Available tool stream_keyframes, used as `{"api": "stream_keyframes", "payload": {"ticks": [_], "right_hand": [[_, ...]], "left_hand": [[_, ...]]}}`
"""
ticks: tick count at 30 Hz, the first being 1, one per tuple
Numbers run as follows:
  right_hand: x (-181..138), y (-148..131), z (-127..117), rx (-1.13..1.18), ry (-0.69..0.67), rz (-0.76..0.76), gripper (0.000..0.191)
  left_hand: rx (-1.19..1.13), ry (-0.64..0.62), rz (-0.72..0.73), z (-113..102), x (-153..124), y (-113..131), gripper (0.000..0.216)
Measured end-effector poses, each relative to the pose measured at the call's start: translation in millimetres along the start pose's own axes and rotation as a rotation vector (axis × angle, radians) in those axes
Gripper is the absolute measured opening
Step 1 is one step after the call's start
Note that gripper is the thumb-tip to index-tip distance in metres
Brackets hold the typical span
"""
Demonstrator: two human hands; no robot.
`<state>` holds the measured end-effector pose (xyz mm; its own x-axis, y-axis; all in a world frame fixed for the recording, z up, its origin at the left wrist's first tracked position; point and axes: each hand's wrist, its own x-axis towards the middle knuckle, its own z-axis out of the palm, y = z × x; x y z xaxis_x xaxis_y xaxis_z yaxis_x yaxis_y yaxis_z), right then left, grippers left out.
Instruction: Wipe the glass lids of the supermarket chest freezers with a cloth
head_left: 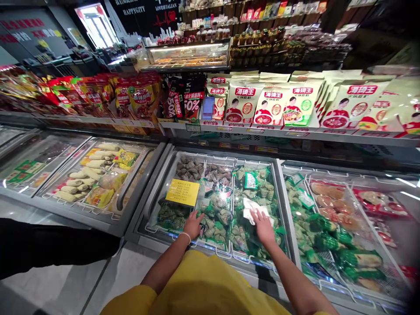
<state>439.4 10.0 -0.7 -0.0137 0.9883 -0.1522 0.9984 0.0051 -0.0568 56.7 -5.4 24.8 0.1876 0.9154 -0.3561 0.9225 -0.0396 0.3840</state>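
Note:
My right hand [263, 225] presses a folded white cloth [250, 205] against the glass lid [226, 199] of a chest freezer, its fingers over the near side of the cloth. My left hand [193, 225] rests on the same lid with fingers apart and nothing in it. Just beyond the left fingers, a yellow paper sign [182, 192] with printed text lies at the glass. Beneath the lid, wire dividers separate green-trimmed bags of wrapped dumpling-like food [213, 232] and dark brown pieces [189, 168].
To the left stands another freezer with pale corn cobs [95, 164]. On the right, a freezer section holds green bags [357, 258] and packaged meat [331, 199]. A shelf of seasoning packets [241, 103] runs behind the freezers. A dark-clothed leg [55, 243] extends in from the left.

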Motion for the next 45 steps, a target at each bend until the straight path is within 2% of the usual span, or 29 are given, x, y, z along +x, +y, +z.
{"api": "stream_keyframes", "payload": {"ticks": [2,5,7,9,11,13,15,17,19,20,22,25,28,30,32,34,35,37,40,42,43,45], "right_hand": [[12.2,12.1,-8.3,-0.011,0.006,0.178,0.073],[21.9,-9.7,-9.4,-0.005,0.047,0.317,0.074],[21.2,-35.8,-3.3,0.003,0.078,0.253,0.075],[18.3,-51.7,3.9,0.017,0.095,0.076,0.077],[18.8,-46.6,7.9,0.032,0.098,-0.12,0.078],[26.9,-22.1,6.9,0.046,0.101,-0.228,0.077],[43.0,9.4,1.8,0.064,0.119,-0.179,0.075],[62.9,31.2,-5.3,0.08,0.16,0.009,0.072],[80.3,32.8,-11.7,0.084,0.206,0.194,0.07],[86.7,25.9,-14.0,0.084,0.218,0.232,0.07],[94.5,2.9,-16.6,0.087,0.213,0.161,0.072],[99.7,-24.5,-18.0,0.104,0.168,-0.115,0.075],[109.0,-10.9,-24.0,0.105,0.125,-0.298,0.077],[120.7,14.4,-31.4,0.102,0.121,-0.257,0.077],[135.3,33.8,-38.3,0.103,0.149,-0.067,0.074],[148.9,33.4,-41.3,0.105,0.185,0.124,0.071],[154.2,25.0,-40.7,0.108,0.199,0.159,0.071],[161.1,-1.2,-36.5,0.115,0.22,0.078,0.071],[167.0,-28.8,-31.5,0.134,0.213,-0.207,0.072],[174.7,-20.6,-35.8,0.14,0.189,-0.314,0.072],[180.7,-9.1,-40.5,0.139,0.18,-0.31,0.072],[195.7,18.9,-52.6,0.137,0.174,-0.191,0.072]], "left_hand": [[-0.004,0.009,0.0,-0.7,7.0,7.4,0.064],[-0.007,0.035,0.029,-0.4,21.2,24.6,0.063],[-0.007,0.034,0.058,-1.3,33.3,37.5,0.064],[-0.002,0.023,0.094,-4.2,46.9,48.8,0.064],[0.006,0.02,0.128,-8.5,60.5,56.6,0.065],[0.018,0.025,0.14,-13.3,72.7,60.3,0.066],[0.032,0.029,0.135,-18.0,82.8,61.1,0.066],[0.048,0.031,0.116,-22.5,90.9,61.2,0.066],[0.063,0.034,0.094,-27.0,98.4,62.9,0.066],[0.071,0.037,0.087,-29.1,102.4,64.8,0.067],[0.085,0.045,0.091,-33.1,111.3,70.5,0.069],[0.099,0.044,0.117,-38.1,127.0,81.5,0.071],[0.114,0.036,0.137,-43.0,143.1,90.2,0.07],[0.122,0.042,0.144,-46.7,153.4,93.5,0.07],[0.125,0.05,0.144,-50.2,163.6,95.7,0.069],[0.123,0.053,0.143,-52.5,173.7,98.0,0.068],[0.12,0.057,0.141,-53.1,178.5,99.5,0.068],[0.109,0.067,0.134,-52.9,186.7,102.7,0.068],[0.099,0.084,0.122,-52.3,195.1,105.9,0.069],[0.106,0.084,0.128,-53.7,198.8,105.3,0.069],[0.111,0.08,0.133,-55.1,200.4,104.2,0.069],[0.115,0.076,0.139,-58.5,204.2,101.4,0.07]]}}
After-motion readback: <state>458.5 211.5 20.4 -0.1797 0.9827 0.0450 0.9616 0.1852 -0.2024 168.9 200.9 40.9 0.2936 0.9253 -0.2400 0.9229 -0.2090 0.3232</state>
